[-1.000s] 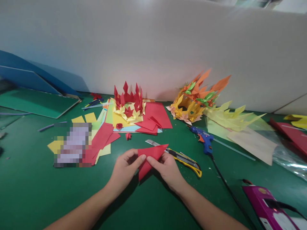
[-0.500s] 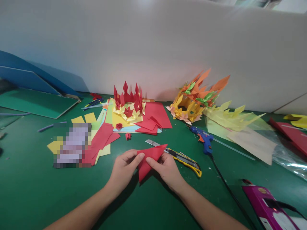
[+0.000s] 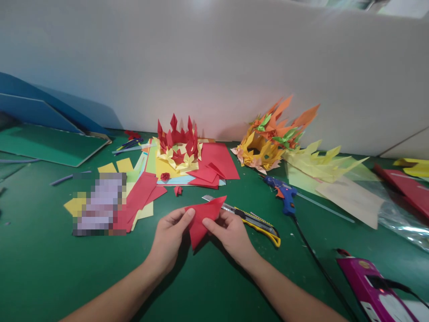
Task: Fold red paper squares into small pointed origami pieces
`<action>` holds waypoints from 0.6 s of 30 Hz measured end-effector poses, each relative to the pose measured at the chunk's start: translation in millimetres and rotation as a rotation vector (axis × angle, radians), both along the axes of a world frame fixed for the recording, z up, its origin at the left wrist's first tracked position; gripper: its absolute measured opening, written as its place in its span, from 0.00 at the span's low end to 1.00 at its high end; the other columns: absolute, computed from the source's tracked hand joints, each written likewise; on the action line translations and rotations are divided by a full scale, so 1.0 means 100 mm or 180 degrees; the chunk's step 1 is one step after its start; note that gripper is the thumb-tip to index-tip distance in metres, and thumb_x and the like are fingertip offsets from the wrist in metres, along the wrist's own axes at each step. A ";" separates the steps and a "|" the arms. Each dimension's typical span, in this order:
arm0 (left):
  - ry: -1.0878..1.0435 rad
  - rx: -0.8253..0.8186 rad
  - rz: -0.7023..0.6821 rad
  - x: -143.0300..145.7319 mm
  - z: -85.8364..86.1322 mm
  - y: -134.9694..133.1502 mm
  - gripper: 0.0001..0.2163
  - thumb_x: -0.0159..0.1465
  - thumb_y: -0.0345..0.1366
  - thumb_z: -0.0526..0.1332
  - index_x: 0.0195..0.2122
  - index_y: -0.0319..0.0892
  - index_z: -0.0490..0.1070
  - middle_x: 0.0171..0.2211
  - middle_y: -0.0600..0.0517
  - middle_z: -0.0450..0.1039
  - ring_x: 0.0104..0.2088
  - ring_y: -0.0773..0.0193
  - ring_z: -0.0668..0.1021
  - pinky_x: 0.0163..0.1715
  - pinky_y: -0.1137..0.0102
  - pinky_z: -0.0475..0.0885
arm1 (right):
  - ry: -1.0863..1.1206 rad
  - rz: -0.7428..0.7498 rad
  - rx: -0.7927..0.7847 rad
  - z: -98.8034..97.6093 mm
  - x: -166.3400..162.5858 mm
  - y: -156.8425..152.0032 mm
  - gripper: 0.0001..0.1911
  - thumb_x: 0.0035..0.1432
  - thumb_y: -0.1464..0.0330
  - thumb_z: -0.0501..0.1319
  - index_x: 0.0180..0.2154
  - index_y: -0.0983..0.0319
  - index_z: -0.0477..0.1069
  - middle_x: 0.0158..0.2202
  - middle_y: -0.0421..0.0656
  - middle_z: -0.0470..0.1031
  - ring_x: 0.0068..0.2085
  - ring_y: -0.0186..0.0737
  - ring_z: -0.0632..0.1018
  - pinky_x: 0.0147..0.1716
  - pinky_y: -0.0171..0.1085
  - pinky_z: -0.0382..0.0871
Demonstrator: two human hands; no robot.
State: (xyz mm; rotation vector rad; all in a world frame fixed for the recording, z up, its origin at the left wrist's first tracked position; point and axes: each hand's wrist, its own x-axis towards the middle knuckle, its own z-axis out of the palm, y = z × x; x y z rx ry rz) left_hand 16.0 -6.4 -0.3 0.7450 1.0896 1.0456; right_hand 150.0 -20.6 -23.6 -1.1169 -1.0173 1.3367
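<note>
A folded red paper triangle point(image 3: 205, 218) is held just above the green table point(image 3: 50, 264), pinched from both sides. My left hand point(image 3: 170, 237) grips its left edge with thumb on top. My right hand point(image 3: 229, 235) pinches its right part, thumb pressing the fold. Just behind my right hand lies a yellow utility knife point(image 3: 254, 219) with its blade out.
Loose red and yellow paper sheets point(image 3: 140, 197) lie to the left. A red and yellow paper crown point(image 3: 177, 147) and an orange and yellow paper crown point(image 3: 268, 143) stand at the back. A blue glue gun point(image 3: 284, 197) with its cord lies right; a magenta device point(image 3: 372, 290) sits bottom right.
Both hands have shifted the red paper slightly left and turned it a little; the fold looks pressed flatter. Nothing else on the table has moved.
</note>
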 end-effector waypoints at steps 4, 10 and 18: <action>0.0484 0.0357 0.0163 0.04 -0.03 -0.01 0.13 0.51 0.46 0.64 0.25 0.42 0.68 0.22 0.56 0.71 0.22 0.68 0.71 0.25 0.73 0.68 | -0.0282 0.0073 0.0118 0.02 -0.05 -0.03 0.14 0.46 0.60 0.66 0.32 0.63 0.77 0.31 0.43 0.80 0.32 0.44 0.78 0.35 0.41 0.72; 0.2423 0.2058 0.0004 -0.02 -0.06 0.02 0.07 0.62 0.35 0.51 0.27 0.45 0.64 0.25 0.54 0.67 0.27 0.64 0.70 0.30 0.70 0.68 | -0.0117 0.0216 -0.0035 0.04 -0.12 -0.07 0.11 0.44 0.61 0.65 0.27 0.63 0.75 0.23 0.38 0.75 0.24 0.35 0.72 0.28 0.35 0.68; 0.2969 0.2769 -0.0027 -0.09 -0.06 0.08 0.07 0.63 0.32 0.49 0.27 0.46 0.61 0.24 0.55 0.66 0.25 0.64 0.71 0.26 0.71 0.68 | 0.0099 -0.0243 -0.0447 0.05 -0.08 -0.04 0.16 0.37 0.58 0.68 0.22 0.64 0.72 0.16 0.37 0.70 0.17 0.30 0.66 0.18 0.31 0.60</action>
